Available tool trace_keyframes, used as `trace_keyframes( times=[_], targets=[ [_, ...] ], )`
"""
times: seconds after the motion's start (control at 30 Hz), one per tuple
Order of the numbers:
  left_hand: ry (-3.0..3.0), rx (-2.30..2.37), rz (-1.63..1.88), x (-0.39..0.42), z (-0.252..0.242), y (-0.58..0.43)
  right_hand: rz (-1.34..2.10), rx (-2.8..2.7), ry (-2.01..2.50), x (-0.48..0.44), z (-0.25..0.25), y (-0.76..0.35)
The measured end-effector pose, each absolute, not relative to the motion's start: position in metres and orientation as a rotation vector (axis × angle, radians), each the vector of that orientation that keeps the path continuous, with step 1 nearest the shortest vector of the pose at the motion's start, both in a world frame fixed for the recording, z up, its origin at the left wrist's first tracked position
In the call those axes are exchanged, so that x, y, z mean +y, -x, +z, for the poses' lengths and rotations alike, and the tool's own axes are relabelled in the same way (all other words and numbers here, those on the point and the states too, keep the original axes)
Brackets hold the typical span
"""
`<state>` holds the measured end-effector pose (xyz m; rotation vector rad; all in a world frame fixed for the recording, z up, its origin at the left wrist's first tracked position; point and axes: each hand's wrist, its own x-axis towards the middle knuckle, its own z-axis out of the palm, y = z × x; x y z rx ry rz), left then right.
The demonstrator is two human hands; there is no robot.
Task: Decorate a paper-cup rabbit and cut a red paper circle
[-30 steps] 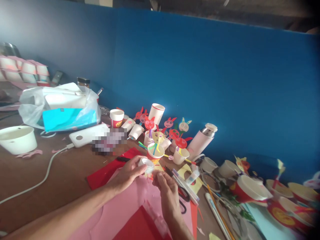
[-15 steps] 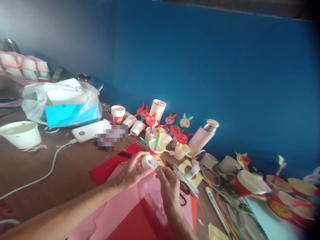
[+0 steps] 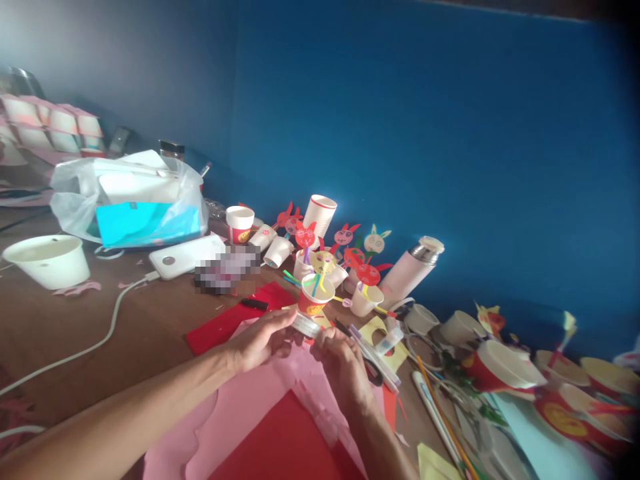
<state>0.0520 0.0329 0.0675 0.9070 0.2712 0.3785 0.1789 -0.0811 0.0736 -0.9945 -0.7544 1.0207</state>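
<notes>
My left hand [image 3: 263, 341] grips a small roll of clear tape [image 3: 307, 325], which shows edge-on. My right hand [image 3: 343, 365] is close against the roll's right side, its fingers pinching at the tape. A scrap of red paper shows just below the roll, partly hidden by my fingers. Under both hands lies a pink foam sheet [image 3: 250, 413] with a red sheet [image 3: 285, 443] on it. Just beyond my hands stands a paper cup [image 3: 314, 301] with coloured paper strips and a yellow cut-out.
Several rabbit-faced paper cup crafts [image 3: 345, 257] stand behind my hands, beside a pale pink thermos [image 3: 411, 273]. Black-handled scissors [image 3: 374, 372] lie to the right. Further left are a white power bank [image 3: 185, 257], a plastic bag [image 3: 125, 203], a white bowl [image 3: 47, 261] and a cable [image 3: 85, 353].
The tape roll has turned from face-on to edge-on, and my hands have drawn closer around it. The view has shifted slightly as my head moved.
</notes>
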Motion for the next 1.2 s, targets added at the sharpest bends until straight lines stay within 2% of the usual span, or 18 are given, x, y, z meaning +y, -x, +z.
trace_keyframes(
  times=[0.27,0.57,0.73,0.93,1.2],
  targets=[
    [-0.620,0.265,0.050,0.044,0.062,-0.053,1.148,-0.735,0.810,-0.082,0.074,-0.174],
    [-0.754,0.439,-0.028,0.047,0.069,-0.056,1.123,-0.617,0.731,-0.079,0.078,-0.161],
    [-1.190,0.703,0.133,0.046,0.064,-0.055,1.063,-0.508,0.837,-0.078,0.079,-0.166],
    [-1.649,0.768,0.842,0.044,0.080,-0.048,1.001,-0.470,0.864,-0.076,0.074,-0.172],
    [-1.856,0.554,0.754,0.022,0.082,-0.049,0.984,-0.455,0.886,-0.075,0.076,-0.163]
  ],
)
